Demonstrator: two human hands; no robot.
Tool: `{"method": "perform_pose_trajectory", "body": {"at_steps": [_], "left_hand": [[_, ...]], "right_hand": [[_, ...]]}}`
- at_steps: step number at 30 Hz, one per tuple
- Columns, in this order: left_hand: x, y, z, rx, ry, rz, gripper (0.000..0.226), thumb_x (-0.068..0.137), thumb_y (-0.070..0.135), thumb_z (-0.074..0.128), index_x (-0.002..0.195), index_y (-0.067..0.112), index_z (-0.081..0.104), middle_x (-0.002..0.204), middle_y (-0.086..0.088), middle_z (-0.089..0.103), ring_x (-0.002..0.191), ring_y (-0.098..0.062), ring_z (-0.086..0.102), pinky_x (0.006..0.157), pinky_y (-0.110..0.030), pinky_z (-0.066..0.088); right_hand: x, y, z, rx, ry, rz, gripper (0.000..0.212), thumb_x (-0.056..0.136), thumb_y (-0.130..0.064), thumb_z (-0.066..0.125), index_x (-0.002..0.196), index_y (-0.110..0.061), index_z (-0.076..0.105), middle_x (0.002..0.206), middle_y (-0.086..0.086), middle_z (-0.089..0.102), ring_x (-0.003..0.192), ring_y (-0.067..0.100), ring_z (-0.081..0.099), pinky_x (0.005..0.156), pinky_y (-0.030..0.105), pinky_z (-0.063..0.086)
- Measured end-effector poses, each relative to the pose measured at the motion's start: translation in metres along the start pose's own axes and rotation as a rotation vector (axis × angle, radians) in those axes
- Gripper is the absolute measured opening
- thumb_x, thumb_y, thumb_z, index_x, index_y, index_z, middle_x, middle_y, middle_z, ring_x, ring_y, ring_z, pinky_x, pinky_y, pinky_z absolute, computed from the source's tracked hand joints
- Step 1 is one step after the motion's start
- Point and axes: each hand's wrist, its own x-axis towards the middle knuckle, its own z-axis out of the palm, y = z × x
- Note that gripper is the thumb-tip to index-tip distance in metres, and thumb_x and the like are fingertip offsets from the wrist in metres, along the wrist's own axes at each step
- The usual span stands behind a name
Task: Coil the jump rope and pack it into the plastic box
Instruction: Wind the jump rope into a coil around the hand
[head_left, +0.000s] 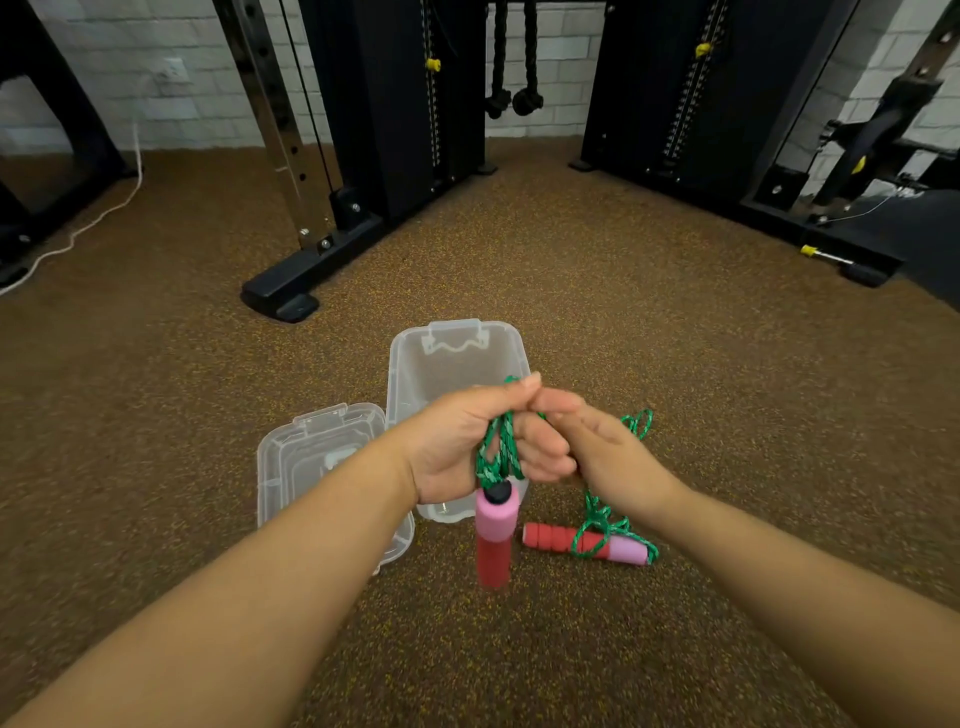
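Both hands are up in the middle of the view, knuckle to knuckle above the speckled brown floor (675, 415). The left hand (467, 441) is curled into a loose fist around several loops of the green jump rope (497, 452), the strands running down through the palm, thumb tip pressed forward at the top. Out of the bottom of that fist hangs one handle (496, 535), pink foam on top, red below, with a black cap where the cord enters; it dangles upright in the air and looks a touch blurred. The right hand (597, 447) sits hard against the left, fingers bent inward and closed, with cord trailing out beyond it on the far side and dropping away under the wrist; exactly what its fingertips pinch is hidden by the back of the hand, so how much rope it has I cannot tell. The second handle (587, 543) lies flat on the floor below the right wrist, red ribbed end pointing left, pink end right, with loose green cord tangled over it. Behind the hands stands the clear plastic box (452, 358), open, upright on the floor, its near end hidden behind the left hand and the hanging handle. Its clear lid (311, 447) lies just beside it on the left, partly under the left forearm. Further back, black gym machine frames (395, 130) stand against a white brick wall (130, 78), and a white cable (104, 213) snakes across the floor at far left.
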Motion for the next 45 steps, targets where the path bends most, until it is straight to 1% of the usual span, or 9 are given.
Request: {"method": "perform_pose_trajectory", "body": {"at_steps": [8,15,21,25,27,30,32,37,45], "left_hand": [[0.005,0.005,-0.005,-0.065,0.242,0.109,0.049,0.100,0.041,0.031,0.128,0.008,0.054,0.082,-0.002,0.076,0.051,-0.008,0.064,0.049,-0.016,0.049],[0.010,0.005,-0.014,-0.286,0.294,0.144,0.081,0.093,0.063,0.014,0.148,0.004,0.021,0.131,-0.022,0.057,0.116,-0.033,0.059,0.096,-0.038,0.046],[0.006,0.008,-0.021,-0.212,0.338,0.146,0.108,0.074,0.085,0.004,0.152,0.010,0.014,0.136,-0.023,0.053,0.122,-0.033,0.055,0.098,-0.038,0.042],[0.009,0.004,-0.018,0.019,0.297,0.017,0.114,0.068,0.087,-0.005,0.151,0.012,0.015,0.123,-0.022,0.063,0.111,-0.032,0.062,0.105,-0.043,0.037],[0.010,0.002,-0.012,0.129,0.239,-0.048,0.118,0.067,0.087,-0.007,0.143,0.009,0.039,0.108,-0.025,0.067,0.097,-0.032,0.064,0.102,-0.042,0.037],[0.007,0.000,-0.007,0.293,0.103,-0.096,0.115,0.070,0.084,-0.010,0.103,0.004,0.067,0.087,-0.028,0.068,0.072,-0.031,0.065,0.076,-0.037,0.048],[0.004,0.000,-0.008,0.340,0.015,-0.172,0.114,0.069,0.085,-0.003,0.115,0.002,0.061,0.077,-0.027,0.067,0.059,-0.030,0.066,0.062,-0.033,0.051],[-0.004,0.009,-0.005,0.464,-0.061,-0.129,0.057,0.091,0.051,0.039,0.097,0.004,0.069,0.039,-0.001,0.051,0.030,-0.011,0.047,0.039,-0.019,0.041],[-0.010,0.028,-0.017,0.012,0.122,0.099,0.050,0.096,0.044,0.034,0.056,0.019,0.050,0.027,0.008,0.027,0.021,-0.005,0.025,0.033,-0.015,0.027]], "right_hand": [[-0.018,0.021,0.007,-0.232,0.008,0.041,0.030,0.101,-0.025,0.042,0.076,-0.024,0.060,0.046,-0.012,0.039,0.046,0.004,0.034,0.047,0.023,0.030],[-0.037,0.009,0.014,-0.595,-0.200,-0.060,0.036,0.093,-0.053,0.037,0.078,-0.028,0.059,0.067,-0.001,0.061,0.063,0.008,0.056,0.068,0.039,0.051],[-0.048,-0.032,0.012,-0.802,-0.284,-0.285,0.043,0.093,-0.055,0.033,0.081,-0.026,0.062,0.072,-0.005,0.068,0.069,0.006,0.062,0.070,0.037,0.050],[-0.037,-0.062,0.003,-0.758,-0.233,-0.374,0.029,0.089,-0.040,0.041,0.081,-0.027,0.065,0.064,-0.007,0.061,0.063,0.009,0.059,0.063,0.036,0.049],[-0.029,-0.076,-0.001,-0.633,-0.202,-0.332,0.020,0.087,-0.029,0.048,0.078,-0.024,0.066,0.064,-0.005,0.063,0.064,0.012,0.063,0.062,0.031,0.051],[-0.015,-0.089,-0.008,-0.428,-0.159,-0.248,0.019,0.085,-0.018,0.050,0.073,-0.017,0.064,0.069,-0.003,0.065,0.065,0.015,0.062,0.064,0.023,0.048],[-0.005,-0.089,-0.015,-0.408,-0.134,-0.212,0.018,0.089,-0.025,0.052,0.074,-0.022,0.062,0.071,-0.008,0.061,0.062,0.004,0.055,0.062,0.015,0.043],[0.010,-0.062,-0.017,-0.254,-0.027,-0.074,0.023,0.097,-0.028,0.049,0.077,-0.022,0.058,0.065,0.005,0.040,0.059,0.015,0.037,0.057,0.029,0.035],[0.000,-0.023,-0.013,-0.146,-0.180,0.036,0.014,0.094,-0.004,0.053,0.097,-0.013,0.063,0.064,-0.018,0.062,0.059,-0.001,0.052,0.061,0.010,0.043]]}}
